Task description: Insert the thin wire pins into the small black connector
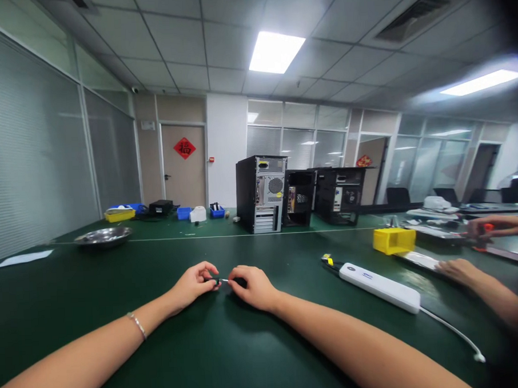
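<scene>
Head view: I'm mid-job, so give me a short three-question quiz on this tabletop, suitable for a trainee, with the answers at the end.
1. True or false: the silver-coloured bracelet is on the same arm as the left hand.

2. Multiple choice: which of these lies nearest the right hand?
A) the red diamond-shaped door sign
B) the long white plastic power strip
C) the small blue plastic bin

3. Fill in the blank: in the picture, the shiny round metal bowl sits on the ____ side of the dark green table.

Key: 1. True; 2. B; 3. left
</scene>
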Demonstrator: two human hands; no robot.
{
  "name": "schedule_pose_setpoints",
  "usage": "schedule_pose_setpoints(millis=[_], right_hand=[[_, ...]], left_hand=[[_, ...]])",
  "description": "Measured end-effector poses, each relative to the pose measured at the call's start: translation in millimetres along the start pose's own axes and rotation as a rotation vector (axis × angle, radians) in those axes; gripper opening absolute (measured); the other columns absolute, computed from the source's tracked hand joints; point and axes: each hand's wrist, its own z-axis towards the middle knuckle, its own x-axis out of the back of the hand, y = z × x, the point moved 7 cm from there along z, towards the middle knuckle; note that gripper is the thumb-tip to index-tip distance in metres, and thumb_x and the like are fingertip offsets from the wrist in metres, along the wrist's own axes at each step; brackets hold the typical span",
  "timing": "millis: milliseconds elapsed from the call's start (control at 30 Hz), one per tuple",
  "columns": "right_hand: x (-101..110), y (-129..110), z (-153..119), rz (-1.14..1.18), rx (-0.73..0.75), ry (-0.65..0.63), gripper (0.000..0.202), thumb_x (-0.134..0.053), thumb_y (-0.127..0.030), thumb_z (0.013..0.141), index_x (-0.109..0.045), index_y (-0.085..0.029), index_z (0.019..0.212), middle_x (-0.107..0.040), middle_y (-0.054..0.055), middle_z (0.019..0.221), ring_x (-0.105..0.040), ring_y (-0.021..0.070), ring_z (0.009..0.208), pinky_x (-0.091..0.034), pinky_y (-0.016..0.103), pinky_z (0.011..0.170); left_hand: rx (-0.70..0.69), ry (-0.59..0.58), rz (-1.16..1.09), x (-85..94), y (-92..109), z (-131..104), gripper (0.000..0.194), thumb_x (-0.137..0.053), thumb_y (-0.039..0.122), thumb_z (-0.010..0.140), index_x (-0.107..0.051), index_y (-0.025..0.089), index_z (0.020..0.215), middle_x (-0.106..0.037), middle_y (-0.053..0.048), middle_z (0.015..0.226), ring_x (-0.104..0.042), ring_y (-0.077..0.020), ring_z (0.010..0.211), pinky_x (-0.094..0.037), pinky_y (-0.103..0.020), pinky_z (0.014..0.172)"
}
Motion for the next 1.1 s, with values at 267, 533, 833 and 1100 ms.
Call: schedule_pose_setpoints(millis=[267, 533, 833, 1100], right_hand=[[-2.1, 1.8, 1.2, 0.007, 0.004, -0.001, 0.011, -0.054, -0.023, 0.086, -0.064, -0.020, 0.086, -0.065, 0.001, 0.082, -0.059, 0.0135, 0.076, -0.041, 0.022, 0.070], [-4.8, 1.4, 0.8, 0.005, 0.021, -0.008, 0.011, -0.054, -0.023, 0.087, -0.064, -0.020, 0.086, -0.065, 0.001, 0.082, -0.060, 0.0137, 0.077, -0.041, 0.022, 0.071], [-0.8, -2.3, 0.9, 0.048, 0.030, -0.010, 0.012, -0.053, -0.022, 0.087, -0.064, -0.019, 0.086, -0.065, 0.002, 0.081, -0.058, 0.0136, 0.075, -0.041, 0.023, 0.070], [-0.8, -2.5, -0.1, 0.039, 0.037, 0.000, 0.012, -0.053, -0.023, 0.087, -0.064, -0.020, 0.085, -0.065, 0.001, 0.081, -0.059, 0.0136, 0.075, -0.041, 0.022, 0.070]], left_hand=[[-0.002, -0.054, -0.044, -4.5, -2.6, 2.6, 0.033, -0.075, 0.026, 0.064, -0.052, 0.019, 0.087, -0.058, 0.006, 0.066, -0.067, -0.0165, 0.073, -0.049, -0.029, 0.073], [-0.004, -0.006, 0.049, -2.3, -3.4, 1.8, 0.032, -0.075, 0.025, 0.062, -0.053, 0.018, 0.084, -0.057, 0.006, 0.063, -0.066, -0.0166, 0.069, -0.048, -0.027, 0.067], [0.009, 0.053, 0.105, 1.1, -4.6, 1.9, 0.027, -0.072, 0.021, 0.061, -0.055, 0.017, 0.082, -0.058, 0.005, 0.065, -0.064, -0.0148, 0.064, -0.044, -0.024, 0.060], [0.019, 0.076, 0.086, 4.4, -1.8, 1.5, 0.027, -0.073, 0.029, 0.064, -0.059, 0.015, 0.082, -0.064, 0.000, 0.075, -0.063, -0.0163, 0.071, -0.046, -0.027, 0.068]])
